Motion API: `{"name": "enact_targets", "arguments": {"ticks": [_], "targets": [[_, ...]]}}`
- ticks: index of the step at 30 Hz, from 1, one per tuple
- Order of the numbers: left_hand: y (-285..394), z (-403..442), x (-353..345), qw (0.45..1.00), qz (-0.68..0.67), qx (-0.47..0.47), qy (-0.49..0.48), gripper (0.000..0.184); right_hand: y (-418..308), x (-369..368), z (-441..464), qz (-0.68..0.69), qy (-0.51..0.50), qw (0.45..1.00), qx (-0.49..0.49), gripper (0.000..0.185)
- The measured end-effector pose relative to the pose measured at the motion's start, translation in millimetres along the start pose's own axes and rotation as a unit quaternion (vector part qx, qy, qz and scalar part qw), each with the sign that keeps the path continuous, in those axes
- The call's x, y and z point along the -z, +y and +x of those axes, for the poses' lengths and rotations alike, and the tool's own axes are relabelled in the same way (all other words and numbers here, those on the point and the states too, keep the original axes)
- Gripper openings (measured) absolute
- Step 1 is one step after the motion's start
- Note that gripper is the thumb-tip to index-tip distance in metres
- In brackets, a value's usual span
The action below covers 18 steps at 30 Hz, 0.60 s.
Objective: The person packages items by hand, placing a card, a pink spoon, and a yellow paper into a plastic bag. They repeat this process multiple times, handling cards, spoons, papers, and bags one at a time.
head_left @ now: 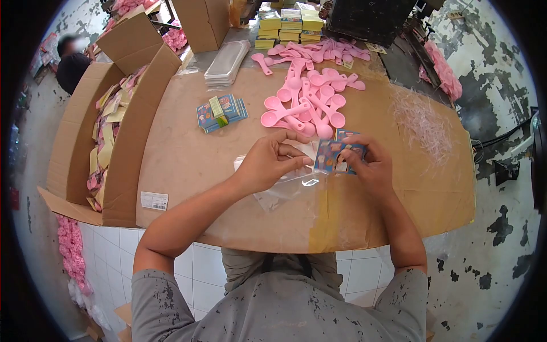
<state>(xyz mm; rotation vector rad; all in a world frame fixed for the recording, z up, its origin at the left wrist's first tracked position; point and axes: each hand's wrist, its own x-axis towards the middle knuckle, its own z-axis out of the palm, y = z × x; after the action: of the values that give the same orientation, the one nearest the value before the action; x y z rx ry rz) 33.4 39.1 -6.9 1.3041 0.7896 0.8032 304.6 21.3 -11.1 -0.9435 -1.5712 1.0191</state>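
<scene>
My left hand is closed in a pinch on the edge of a clear plastic bag, which spreads over the cardboard tabletop below the fingers. My right hand grips a blue printed card between thumb and fingers, its left edge close to the bag's opening. Whether the card's edge is inside the bag I cannot tell. Another blue card shows just behind it. Pink measuring spoons lie in a loose heap beyond both hands. A banded stack of blue cards rests to the left of the spoons.
A large open carton of packed pieces stands at the left. Clear plastic sleeves and stacked yellow-edged cards sit at the back. Thin clear strips are strewn at the right. Another person is at the far left.
</scene>
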Motion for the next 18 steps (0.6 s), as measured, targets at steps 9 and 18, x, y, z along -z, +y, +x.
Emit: {"name": "enact_targets", "arguments": {"ticks": [9,18], "targets": [[2,-9,-15,0.997,0.055,-0.021,-0.041,0.04,-16,-23,0,0.05,0.006,0.998,-0.046,0.031],[1,-7,-9,1.0,0.013,-0.021,-0.013,0.039,-18,-16,7,-0.152,-0.138,0.973,0.106,0.023]]}}
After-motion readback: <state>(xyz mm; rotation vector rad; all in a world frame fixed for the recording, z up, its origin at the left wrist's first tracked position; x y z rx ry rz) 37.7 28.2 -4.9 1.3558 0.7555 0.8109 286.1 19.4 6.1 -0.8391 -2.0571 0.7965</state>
